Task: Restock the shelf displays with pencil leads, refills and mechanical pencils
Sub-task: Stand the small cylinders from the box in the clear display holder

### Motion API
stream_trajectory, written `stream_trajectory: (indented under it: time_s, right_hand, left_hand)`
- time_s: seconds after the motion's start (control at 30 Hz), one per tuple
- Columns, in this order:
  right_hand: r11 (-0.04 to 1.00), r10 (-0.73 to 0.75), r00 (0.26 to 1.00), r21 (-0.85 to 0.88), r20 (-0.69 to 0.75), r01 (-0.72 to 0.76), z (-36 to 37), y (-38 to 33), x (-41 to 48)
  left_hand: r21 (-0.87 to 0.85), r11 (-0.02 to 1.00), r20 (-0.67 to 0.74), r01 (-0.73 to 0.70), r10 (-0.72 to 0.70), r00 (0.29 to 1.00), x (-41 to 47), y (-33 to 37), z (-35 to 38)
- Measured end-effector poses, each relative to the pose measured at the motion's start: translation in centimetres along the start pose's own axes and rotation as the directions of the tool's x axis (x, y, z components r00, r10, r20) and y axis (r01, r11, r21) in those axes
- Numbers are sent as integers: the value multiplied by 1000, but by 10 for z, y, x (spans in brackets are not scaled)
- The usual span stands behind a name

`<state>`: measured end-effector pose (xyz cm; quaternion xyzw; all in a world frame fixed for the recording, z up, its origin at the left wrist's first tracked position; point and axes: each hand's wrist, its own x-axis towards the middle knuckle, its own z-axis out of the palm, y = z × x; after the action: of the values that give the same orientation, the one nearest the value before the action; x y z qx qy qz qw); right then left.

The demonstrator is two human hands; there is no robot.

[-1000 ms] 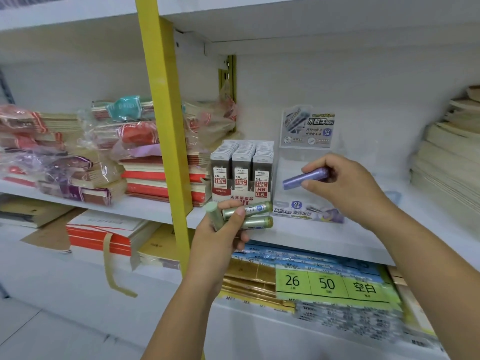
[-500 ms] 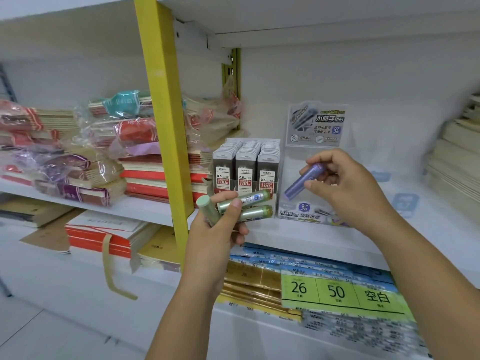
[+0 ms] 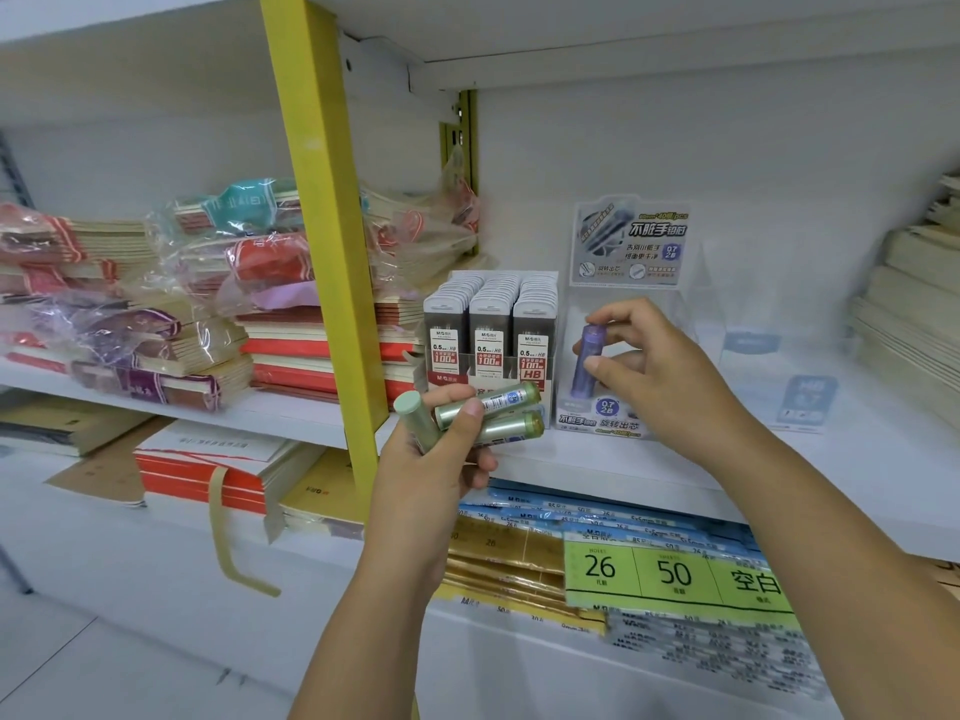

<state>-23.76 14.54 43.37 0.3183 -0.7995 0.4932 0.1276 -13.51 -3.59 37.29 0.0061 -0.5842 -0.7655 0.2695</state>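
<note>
white shelf [image 3: 597, 459] with yellow upright [image 3: 322, 210], stacked notebooks [image 3: 171, 314] at left.

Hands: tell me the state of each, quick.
Left hand: gripping three green tubes.
Right hand: pinching one purple tube, roughly upright.

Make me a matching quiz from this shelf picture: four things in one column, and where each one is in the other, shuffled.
Things
1. purple tube
2. green tubes
3. grey lead packs
4. green 26/50 label

Places
A. standing in rows on the middle shelf
B. held in the left hand
C. lying on the lower shelf
D. pinched upright in the right hand

Pairs: 1-D, 2-B, 3-A, 4-C
</note>
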Motion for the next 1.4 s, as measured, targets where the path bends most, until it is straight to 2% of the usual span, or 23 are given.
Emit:
stream_trajectory:
  time_s: [0.23,0.33,0.4,0.43,0.53,0.6,0.8,1.03,1.13,1.27,1.4]
  right_hand:
    - [989,20,1000,-144,24,-17,-2,2,-3]
    - [961,-127,987,-258,-95,99,-4,-8,-10]
    - [976,-167,971,-170,-169,138,-7,-20,-17]
    - [991,-123,983,-71,-135,114,-10,-26,-21]
    - [994,17,985,108,170,-36,-6,-41,-36]
    - [974,33,977,214,212,-79,3,-41,-44]
    - [925,74,997,370,37,-82,-1,-34,-42]
    - [825,167,984,539,60,-173,-3,-28,-40]
    - [784,200,980,595,25,-175,3,-27,-41]
    - [854,166,981,512,-101,-92,11,-28,-42]
    - [959,-44,961,256,-274,117,-4,-30,-32]
  left_hand:
    - [-10,1000,1,29,-29,1000,-1,0,5]
    - [-17,999,6,32,-32,999,-3,0,7]
    - [-33,999,11,22,-22,1000,-6,2,10]
    - [-40,999,7,15,-15,1000,-7,2,13]
    - [-63,998,-24,-6,4,1000,-10,2,21]
    - [-86,996,-41,-6,3,999,-12,2,27]
    - [-130,992,-61,-5,-3,998,-16,1,35]
    - [-141,990,-75,-5,-6,997,-14,-4,33]
    - [-117,993,-87,-28,18,996,-14,-6,36]
    - [-80,997,-75,-9,3,997,-15,-9,42]
    - [1,1000,-95,5,-5,995,-14,-4,39]
